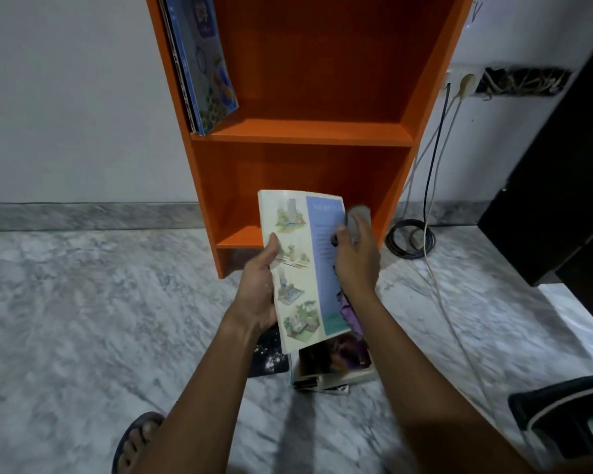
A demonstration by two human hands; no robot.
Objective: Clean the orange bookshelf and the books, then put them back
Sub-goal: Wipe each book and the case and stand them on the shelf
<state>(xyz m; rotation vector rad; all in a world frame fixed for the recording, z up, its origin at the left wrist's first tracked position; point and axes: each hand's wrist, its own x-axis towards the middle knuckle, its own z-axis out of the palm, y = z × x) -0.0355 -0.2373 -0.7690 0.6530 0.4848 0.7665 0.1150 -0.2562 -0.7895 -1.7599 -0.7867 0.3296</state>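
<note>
At the far left, a few blue-covered books (202,63) are seen leaning against the left wall of the upper compartment of the orange bookshelf (302,131). These are judged to be cleaned and returned already. The rest of that compartment and what can be seen of the lower one hold nothing, and the wood looks free of dust, though that cannot be confirmed.

In front of the lower compartment, a book (302,268) is held upright and slightly tilted. It is gripped at its left edge by the left hand (257,289), with the thumb laid on the cover and the fingers hidden behind. On the right side of the cover, a grey cloth (358,217) is pressed by the right hand (356,261), whose fingers are curled round it. The step in hand is taken to be the wiping of this book.

Below, on the marble floor (65,319), a pile of books (329,364) is left to be wiped and shelved, so the task is judged partly done. Further right, cables (411,239) are coiled beside a dark cabinet (555,200).

Print is visible on the held cover and on the front leaning book, but none can be read.
</note>
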